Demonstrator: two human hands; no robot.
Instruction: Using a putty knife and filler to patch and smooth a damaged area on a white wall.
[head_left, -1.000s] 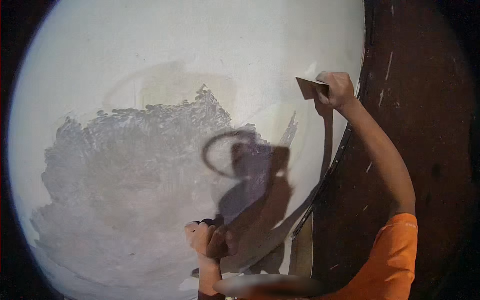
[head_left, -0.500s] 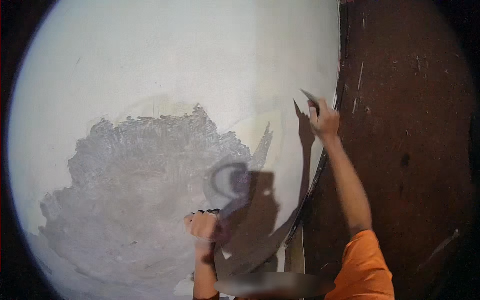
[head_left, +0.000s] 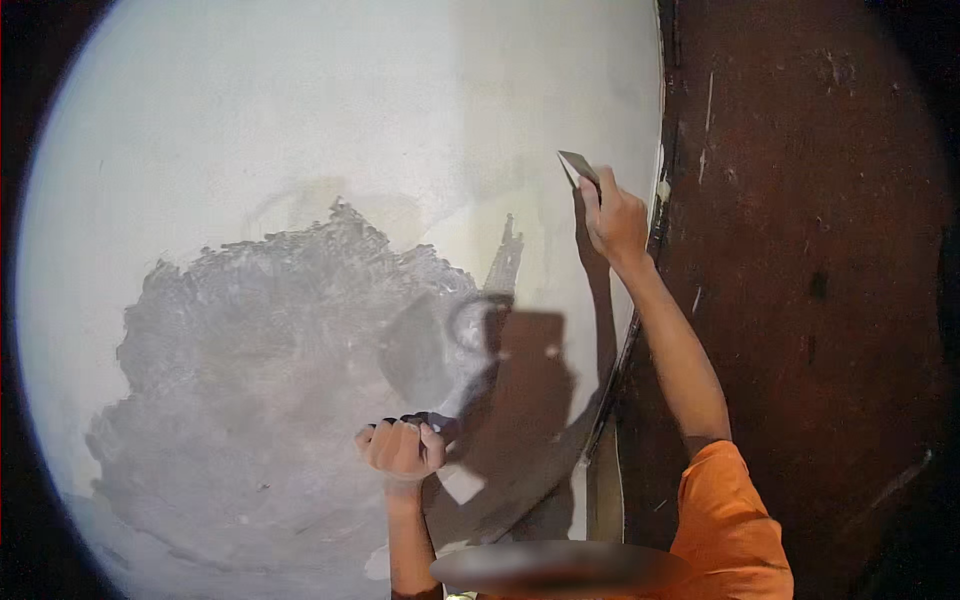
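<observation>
High on the wall, my right hand (head_left: 616,222) grips a scraper (head_left: 578,163), its thin flat blade pointing up and left. The blade's tip is close to the pale wall surface and its shadow; whether it touches I cannot tell. My left hand (head_left: 402,446) is closed in a fist lower down, in front of a grey patch (head_left: 230,370) on the white wall (head_left: 270,110). Something dark shows behind its fingers, but its shape is unclear. A narrow grey streak (head_left: 508,255) rises from the patch's upper right, beside a yellowish area.
A dark strip (head_left: 662,215) runs down the white wall's right edge. Beyond it lies a dark brown, scratched surface (head_left: 790,250). My shadow (head_left: 530,390) falls across the lower middle of the wall. A blurred oval covers the bottom middle.
My right hand has moved up and left with the scraper, away from the dark strip. The view has shifted a little, and my left hand appears slightly further left.
</observation>
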